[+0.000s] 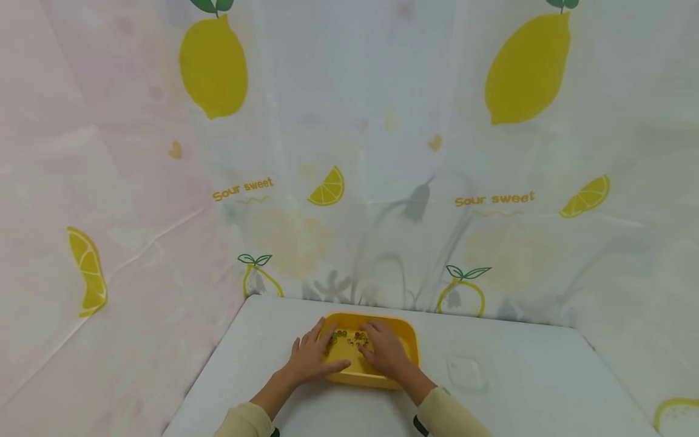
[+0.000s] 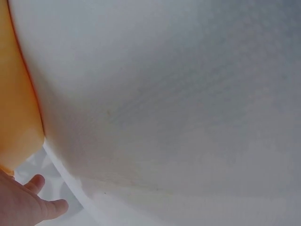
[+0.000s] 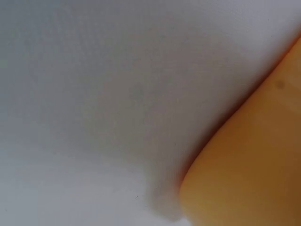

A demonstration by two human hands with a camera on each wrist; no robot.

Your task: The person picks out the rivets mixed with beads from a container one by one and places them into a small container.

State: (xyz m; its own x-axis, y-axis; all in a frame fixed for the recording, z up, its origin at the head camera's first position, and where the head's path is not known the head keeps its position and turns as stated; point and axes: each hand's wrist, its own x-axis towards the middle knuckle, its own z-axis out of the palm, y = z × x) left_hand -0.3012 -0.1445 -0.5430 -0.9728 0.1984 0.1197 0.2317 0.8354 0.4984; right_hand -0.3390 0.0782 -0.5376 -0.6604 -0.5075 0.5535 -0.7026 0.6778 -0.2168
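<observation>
A yellow rectangular tray [image 1: 371, 380] with raised walls sits on the white table. In it lie several small round, bead-like pieces [image 1: 341, 334] in green, red and yellowish tones, grouped near both hands. My left hand [image 1: 311, 357] spreads over the tray's left wall, fingers extended and thumb reaching inward across the near left corner. In the left wrist view only part of that hand [image 2: 26, 205] shows, beside the tray's outer wall. My right hand [image 1: 386, 351] reaches over the tray's right half. Its fingers and thumb stand apart around the small pieces there.
A clear, flat, rounded-square piece [image 1: 466, 372] rests on the table [image 1: 535, 388] right of the tray. Behind and at the sides hangs a lemon-printed curtain [image 1: 371, 152], meeting the table's far edge. The right wrist view shows the tray's outer wall [image 3: 249, 174].
</observation>
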